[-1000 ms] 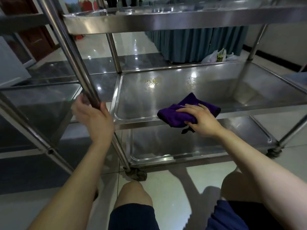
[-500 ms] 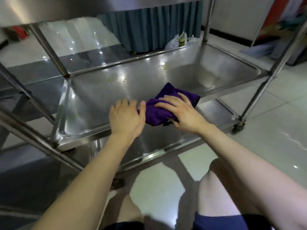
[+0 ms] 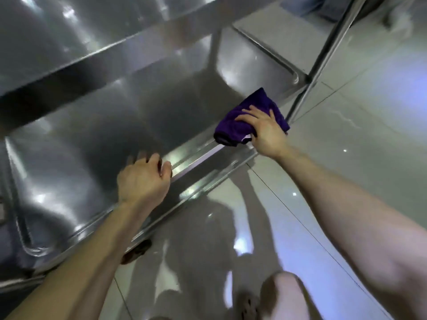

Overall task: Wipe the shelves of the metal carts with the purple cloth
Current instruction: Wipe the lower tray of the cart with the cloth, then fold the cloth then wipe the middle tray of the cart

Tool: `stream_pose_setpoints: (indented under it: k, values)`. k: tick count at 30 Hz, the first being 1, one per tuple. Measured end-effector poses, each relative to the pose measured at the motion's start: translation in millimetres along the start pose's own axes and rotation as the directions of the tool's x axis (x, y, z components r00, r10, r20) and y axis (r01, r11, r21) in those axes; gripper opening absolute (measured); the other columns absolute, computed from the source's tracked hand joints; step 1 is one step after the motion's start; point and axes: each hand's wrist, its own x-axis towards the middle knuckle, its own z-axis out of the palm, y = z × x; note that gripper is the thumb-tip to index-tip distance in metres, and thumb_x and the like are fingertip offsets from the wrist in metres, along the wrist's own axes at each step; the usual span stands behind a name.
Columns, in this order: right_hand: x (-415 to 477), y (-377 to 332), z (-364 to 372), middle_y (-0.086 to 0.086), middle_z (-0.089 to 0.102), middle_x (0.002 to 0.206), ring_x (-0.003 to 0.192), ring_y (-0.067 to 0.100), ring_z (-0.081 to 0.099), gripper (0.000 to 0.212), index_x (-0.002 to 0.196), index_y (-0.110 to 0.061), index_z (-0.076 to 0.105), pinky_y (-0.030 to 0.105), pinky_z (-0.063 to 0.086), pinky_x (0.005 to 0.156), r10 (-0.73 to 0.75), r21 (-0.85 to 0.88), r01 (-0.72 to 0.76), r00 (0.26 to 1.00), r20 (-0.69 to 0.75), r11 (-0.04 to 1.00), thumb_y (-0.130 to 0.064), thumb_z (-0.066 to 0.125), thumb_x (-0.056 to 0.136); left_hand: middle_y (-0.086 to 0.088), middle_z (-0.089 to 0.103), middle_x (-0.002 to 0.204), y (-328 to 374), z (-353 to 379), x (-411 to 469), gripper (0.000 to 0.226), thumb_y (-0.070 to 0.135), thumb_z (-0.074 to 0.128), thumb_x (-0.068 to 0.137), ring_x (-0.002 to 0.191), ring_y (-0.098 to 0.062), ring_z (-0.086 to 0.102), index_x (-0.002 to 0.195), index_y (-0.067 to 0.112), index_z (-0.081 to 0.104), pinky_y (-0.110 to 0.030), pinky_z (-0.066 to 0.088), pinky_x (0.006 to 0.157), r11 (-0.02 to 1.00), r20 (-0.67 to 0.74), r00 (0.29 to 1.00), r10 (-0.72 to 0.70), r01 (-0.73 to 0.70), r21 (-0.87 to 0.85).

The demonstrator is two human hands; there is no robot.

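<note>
At the near right corner of a metal cart's shelf (image 3: 92,139), the right hand (image 3: 265,131) lies palm down with fingers spread, pressing the bunched purple cloth (image 3: 240,125) flat against the steel. The cloth sits directly under and just ahead of this hand, bulging out to its left and peeking past the fingertips toward the corner upright post (image 3: 307,88). Its long side runs roughly along the shelf's front rim (image 3: 196,158), which crosses the view on a diagonal from lower left to upper right. The left hand (image 3: 143,179) is well apart from the cloth, further left along that same rim, curled over the raised edge; it holds nothing else and seems to be steadying the cart, though blur softens the fingers. From the cloth, nearly all the unwiped steel stretches away to the left and back, under the shelf above. The next stroke therefore likely sweeps leftward from this corner, and the right hand, already on the cloth, is the one placed to make it. Glossy floor tiles (image 3: 369,158) lie below.
</note>
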Motion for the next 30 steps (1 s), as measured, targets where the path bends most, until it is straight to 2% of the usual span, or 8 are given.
stream_pose_setpoints:
  k: [5,9,12,15,20,24,27,30]
  values:
    - [-74,-66,-47,0.0,0.072,0.122,0.122,0.035,0.067,0.054,0.134,-0.015,0.072,0.033,0.049,0.102,0.311,0.352,-0.338,0.941,0.132,0.873,0.009,0.055,0.089,-0.012,0.07,0.135,5,-60,-2,0.046,0.057,0.052,0.105,0.122,-0.038,0.067,0.135,0.026,0.068,-0.042,0.056,0.101,0.999,0.552,0.833,0.038,-0.023,-0.034]
    - [-171,-124,-125,0.005,0.08,0.109,0.102,0.03,0.077,0.043,0.131,-0.013,0.071,0.034,0.061,0.089,0.569,0.782,-0.587,0.723,0.391,0.209,0.008,0.051,0.099,-0.01,0.072,0.139,42,-139,-64,0.041,0.034,0.064,0.106,0.127,-0.03,0.067,0.143,0.016,0.067,-0.03,0.05,0.099,0.971,0.724,0.674,0.149,0.039,-0.237]
    - [-231,-154,-208,0.007,0.078,0.11,0.093,0.026,0.076,0.049,0.144,-0.01,0.062,0.031,0.06,0.073,0.579,0.836,-0.518,0.63,0.518,-0.184,0.002,0.052,0.097,-0.015,0.073,0.133,87,-208,-100,0.034,0.017,0.068,0.107,0.126,-0.03,0.069,0.139,0.006,0.068,-0.032,0.053,0.104,0.873,0.793,0.558,0.244,0.23,-0.43]
    - [-268,-165,-289,0.017,0.078,0.122,0.11,0.032,0.077,0.048,0.145,-0.012,0.065,0.037,0.062,0.082,0.584,0.83,-0.347,0.593,0.555,-0.436,0.0,0.054,0.1,-0.008,0.076,0.123,148,-283,-111,0.046,0.036,0.079,0.101,0.116,-0.022,0.072,0.138,0.013,0.065,-0.028,0.054,0.097,0.605,0.789,0.554,0.266,0.541,-0.584]
    - [-282,-138,-392,0.023,0.072,0.134,0.12,0.04,0.071,0.04,0.129,-0.007,0.075,0.048,0.061,0.095,0.556,0.844,-0.148,0.692,0.461,-0.516,-0.01,0.058,0.092,-0.006,0.078,0.129,264,-369,-91,0.064,0.054,0.083,0.082,0.121,-0.023,0.072,0.134,0.017,0.074,-0.043,0.053,0.109,0.191,0.688,0.427,0.588,0.753,-0.63]
    - [-259,-76,-452,0.017,0.076,0.113,0.099,0.035,0.073,0.033,0.11,-0.009,0.076,0.043,0.059,0.084,0.611,0.88,-0.15,0.667,0.426,-0.45,-0.019,0.064,0.081,-0.01,0.076,0.136,352,-405,-51,0.051,0.03,0.081,0.091,0.131,-0.032,0.07,0.139,0.016,0.071,-0.034,0.06,0.101,0.049,0.566,0.645,0.513,0.637,-0.77]
    - [-242,-19,-494,0.006,0.061,0.085,0.082,0.028,0.06,0.003,0.082,-0.017,0.062,0.04,0.049,0.069,0.663,0.913,-0.243,0.629,0.406,-0.329,-0.016,0.06,0.084,-0.004,0.08,0.128,405,-432,-11,0.052,0.039,0.089,0.084,0.12,-0.027,0.076,0.132,0.028,0.073,-0.049,0.06,0.106,0.073,0.502,0.763,0.408,0.521,-0.851]
    - [-238,37,-526,-0.001,0.078,0.116,0.114,0.022,0.072,0.023,0.115,-0.013,0.074,0.05,0.052,0.105,0.698,0.863,-0.497,0.586,0.411,-0.091,-0.016,0.053,0.106,0.008,0.081,0.117,442,-457,27,0.044,0.05,0.089,0.083,0.107,-0.016,0.079,0.122,0.038,0.072,-0.05,0.066,0.094,0.293,0.376,0.856,0.355,0.28,-0.914]
